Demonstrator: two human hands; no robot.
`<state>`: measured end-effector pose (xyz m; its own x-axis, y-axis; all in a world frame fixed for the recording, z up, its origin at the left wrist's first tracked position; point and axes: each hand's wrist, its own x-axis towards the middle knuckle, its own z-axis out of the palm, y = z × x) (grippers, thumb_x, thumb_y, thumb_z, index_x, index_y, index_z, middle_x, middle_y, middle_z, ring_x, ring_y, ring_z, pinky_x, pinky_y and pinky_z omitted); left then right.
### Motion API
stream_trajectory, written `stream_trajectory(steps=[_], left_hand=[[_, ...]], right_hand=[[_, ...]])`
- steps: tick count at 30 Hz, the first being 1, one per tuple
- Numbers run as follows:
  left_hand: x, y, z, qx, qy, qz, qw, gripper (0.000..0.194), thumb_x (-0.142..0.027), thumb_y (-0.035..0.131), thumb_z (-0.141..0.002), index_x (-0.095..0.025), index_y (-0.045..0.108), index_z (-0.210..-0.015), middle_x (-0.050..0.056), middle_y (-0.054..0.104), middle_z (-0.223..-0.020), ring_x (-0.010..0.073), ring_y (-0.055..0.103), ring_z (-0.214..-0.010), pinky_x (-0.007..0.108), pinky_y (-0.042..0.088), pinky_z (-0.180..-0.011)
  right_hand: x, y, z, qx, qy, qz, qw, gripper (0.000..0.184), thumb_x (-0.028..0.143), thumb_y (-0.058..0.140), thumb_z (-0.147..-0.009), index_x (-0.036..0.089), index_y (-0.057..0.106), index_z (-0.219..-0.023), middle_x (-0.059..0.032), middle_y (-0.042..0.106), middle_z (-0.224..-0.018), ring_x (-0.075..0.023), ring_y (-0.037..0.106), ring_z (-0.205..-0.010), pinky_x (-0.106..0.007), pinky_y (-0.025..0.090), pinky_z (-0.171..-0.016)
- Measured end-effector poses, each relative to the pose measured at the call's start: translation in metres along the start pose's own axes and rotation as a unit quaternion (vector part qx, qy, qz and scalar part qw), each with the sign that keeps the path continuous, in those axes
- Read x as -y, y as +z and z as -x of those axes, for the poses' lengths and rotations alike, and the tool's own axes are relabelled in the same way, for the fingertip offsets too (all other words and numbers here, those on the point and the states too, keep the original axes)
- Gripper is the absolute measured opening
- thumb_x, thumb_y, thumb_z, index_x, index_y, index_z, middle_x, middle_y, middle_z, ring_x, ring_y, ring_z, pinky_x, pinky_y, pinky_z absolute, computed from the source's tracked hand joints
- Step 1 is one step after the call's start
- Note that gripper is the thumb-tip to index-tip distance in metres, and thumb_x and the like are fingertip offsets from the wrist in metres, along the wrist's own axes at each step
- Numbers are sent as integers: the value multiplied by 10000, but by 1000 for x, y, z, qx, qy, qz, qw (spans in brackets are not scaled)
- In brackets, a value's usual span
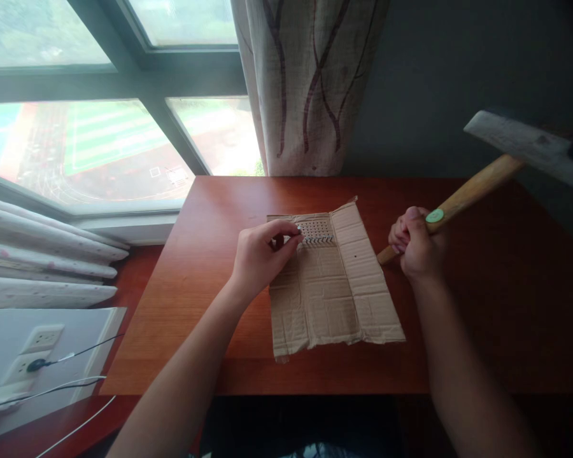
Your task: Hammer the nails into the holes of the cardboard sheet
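My right hand (416,245) is wrapped round the wooden handle of a hammer (472,191), raised to the right with its head (520,140) up and away from the table. On a creased sheet of cardboard (327,292) lies a small board with rows of holes (316,228). A line of short metal nails (319,240) stands along its near edge. At the board's left side my left hand (270,248) pinches a small nail between thumb and forefinger; the fingers hide most of it.
The cardboard lies on a reddish-brown wooden table (181,305). A window (124,140) and curtains (310,89) are behind and to the left. A wall socket (33,362) with a plug and cables is at the lower left.
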<state>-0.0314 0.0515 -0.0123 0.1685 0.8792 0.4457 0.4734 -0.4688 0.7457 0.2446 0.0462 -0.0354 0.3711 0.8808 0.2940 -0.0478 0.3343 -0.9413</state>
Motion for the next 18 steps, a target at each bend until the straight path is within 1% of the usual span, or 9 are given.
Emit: stream_trajectory(steps=[10,18], left_hand=[[2,0,0,1,13,-4,1000,5,-182,731,-832,-186,732,-830,-36,675,-661,67,509,-538,197,429,-546],[1,0,0,12,23,-17,1000,34,-181,731,-833,-189,736,-865,-28,706,-696,73,538,-555,197,439,-553]], right_hand=[[0,1,0,3,-2,-2,1000,533,522,722,-872,219,392,-582,85,313,-452,-56,292,-351,-214,220,-329],[1,1,1,-1,6,5,1000,519,510,717,-873,221,395,-587,84,321,-456,-60,287,-356,-224,213,-337]])
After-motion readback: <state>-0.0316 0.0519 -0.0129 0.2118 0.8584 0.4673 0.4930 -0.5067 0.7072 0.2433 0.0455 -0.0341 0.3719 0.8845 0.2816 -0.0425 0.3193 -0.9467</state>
